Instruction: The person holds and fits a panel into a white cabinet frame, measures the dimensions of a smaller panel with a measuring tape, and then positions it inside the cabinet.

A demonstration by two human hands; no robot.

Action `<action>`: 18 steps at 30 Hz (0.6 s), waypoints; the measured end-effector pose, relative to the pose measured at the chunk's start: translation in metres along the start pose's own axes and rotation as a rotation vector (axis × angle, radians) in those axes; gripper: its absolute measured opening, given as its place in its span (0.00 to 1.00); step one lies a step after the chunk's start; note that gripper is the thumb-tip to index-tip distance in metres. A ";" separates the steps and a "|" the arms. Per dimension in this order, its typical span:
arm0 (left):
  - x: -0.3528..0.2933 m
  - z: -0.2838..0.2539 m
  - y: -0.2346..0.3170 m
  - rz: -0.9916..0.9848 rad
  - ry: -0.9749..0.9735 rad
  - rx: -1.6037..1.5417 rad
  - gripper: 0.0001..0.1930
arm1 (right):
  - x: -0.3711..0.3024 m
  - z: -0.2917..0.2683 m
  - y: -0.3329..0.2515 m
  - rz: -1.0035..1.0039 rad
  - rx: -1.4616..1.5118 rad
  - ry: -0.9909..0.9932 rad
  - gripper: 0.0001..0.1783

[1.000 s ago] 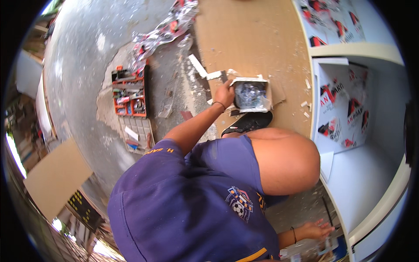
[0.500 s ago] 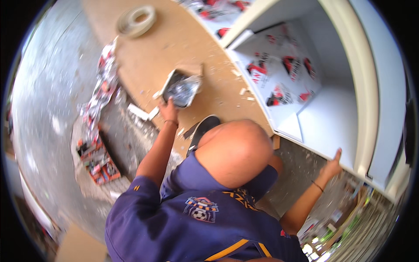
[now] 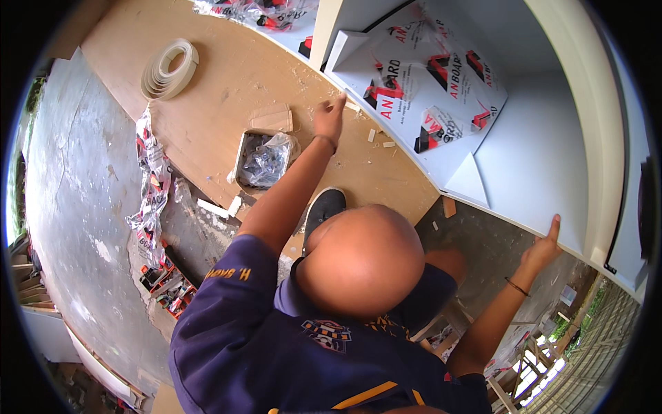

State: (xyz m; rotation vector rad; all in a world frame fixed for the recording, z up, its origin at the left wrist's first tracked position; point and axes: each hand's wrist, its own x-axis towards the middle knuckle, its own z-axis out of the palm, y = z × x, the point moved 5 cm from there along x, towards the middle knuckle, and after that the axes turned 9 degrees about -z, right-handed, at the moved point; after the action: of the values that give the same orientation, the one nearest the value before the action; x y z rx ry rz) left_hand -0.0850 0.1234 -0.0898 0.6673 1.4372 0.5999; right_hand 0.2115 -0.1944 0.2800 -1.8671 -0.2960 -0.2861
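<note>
A white cabinet (image 3: 534, 159) with cream edging lies open to my right. My right hand (image 3: 543, 252) grips its lower front edge, one digit resting on the inner face and the other fingers hidden beneath. My left hand (image 3: 329, 121) hovers near the cabinet's far front edge, fingers apart and nothing visible in them. Left of that forearm sits a box (image 3: 241, 160) holding a clear plastic bag (image 3: 265, 164) of small parts. Loose printed plastic film (image 3: 441, 90) covers a panel inside the cabinet, beside a small white triangular piece (image 3: 469, 183).
A brown board (image 3: 214, 83) beneath carries a coil of cream edging strip (image 3: 171, 69), a cardboard piece (image 3: 271, 117) and white scraps (image 3: 372, 135). Crumpled film (image 3: 150, 186) and an orange tray of tools (image 3: 169, 290) lie on the concrete floor (image 3: 83, 193) at left.
My left hand has left the box and moved right and farther away, toward the cabinet's edge. The right hand keeps its hold on the cabinet. The view has shifted.
</note>
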 end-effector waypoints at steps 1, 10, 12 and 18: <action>-0.016 0.021 0.014 -0.168 -0.095 -0.077 0.41 | 0.003 -0.009 0.007 0.014 0.004 0.007 0.25; -0.007 0.056 0.011 0.301 0.146 0.073 0.30 | 0.000 -0.009 -0.004 -0.099 -0.039 0.045 0.25; -0.014 0.062 0.007 0.379 0.139 -0.017 0.31 | -0.015 0.006 -0.019 -0.024 -0.153 0.074 0.26; -0.006 0.062 0.018 0.145 0.240 -0.095 0.28 | -0.010 0.003 -0.020 -0.171 -0.042 -0.063 0.26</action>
State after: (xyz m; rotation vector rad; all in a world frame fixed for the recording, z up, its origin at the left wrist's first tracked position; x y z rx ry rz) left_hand -0.0229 0.1279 -0.0720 0.6443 1.5800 0.8805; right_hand 0.1959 -0.1857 0.2933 -1.8976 -0.4977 -0.3522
